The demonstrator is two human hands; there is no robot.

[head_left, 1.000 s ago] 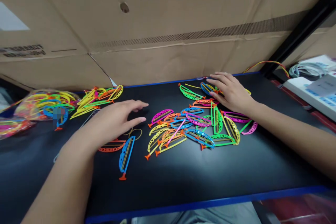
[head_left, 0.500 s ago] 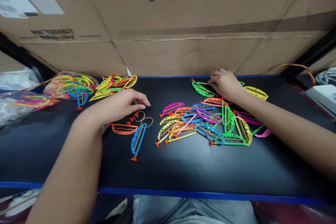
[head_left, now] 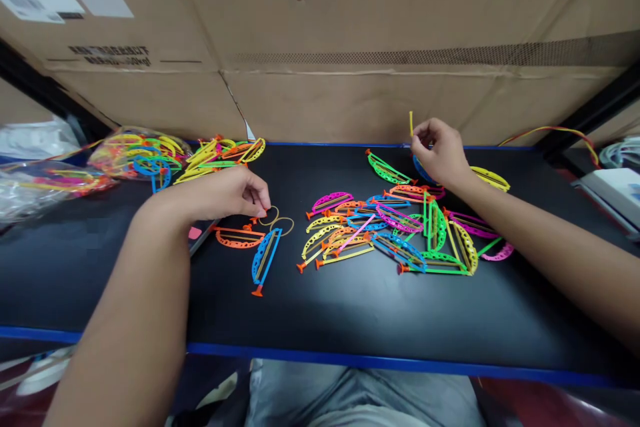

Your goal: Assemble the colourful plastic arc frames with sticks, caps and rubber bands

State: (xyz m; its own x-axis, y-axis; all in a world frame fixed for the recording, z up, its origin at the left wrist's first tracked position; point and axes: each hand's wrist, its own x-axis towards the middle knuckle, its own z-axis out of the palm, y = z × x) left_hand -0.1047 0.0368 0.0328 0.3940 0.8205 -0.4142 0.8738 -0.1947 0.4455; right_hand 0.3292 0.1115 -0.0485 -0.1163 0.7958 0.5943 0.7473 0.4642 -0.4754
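My right hand (head_left: 439,152) is raised by the cardboard, pinching a short yellow stick (head_left: 411,123) that points up. My left hand (head_left: 247,195) reaches down with thumb and fingers closed at a small orange suction cup, mostly hidden by the fingertips. Beside those fingertips lie two tan rubber bands (head_left: 285,227), overlapping. An orange toy bow (head_left: 239,238) and a blue toy bow (head_left: 265,257) with an orange-tipped stick lie just nearer. Between the hands spreads a pile of toy bows (head_left: 395,219) in several colours. A green toy bow (head_left: 387,168) lies left of my right hand.
Clear plastic bags (head_left: 55,188) of toy parts lie at the left, beside a heap of yellow and green bows (head_left: 213,157). A large cardboard box (head_left: 350,103) stands behind the black shelf (head_left: 350,320). A white box (head_left: 613,187) is at the right.
My right hand has lifted off the shelf with a yellow stick in its pinch. My left hand has moved down, and its fingers have closed over an orange suction cup.
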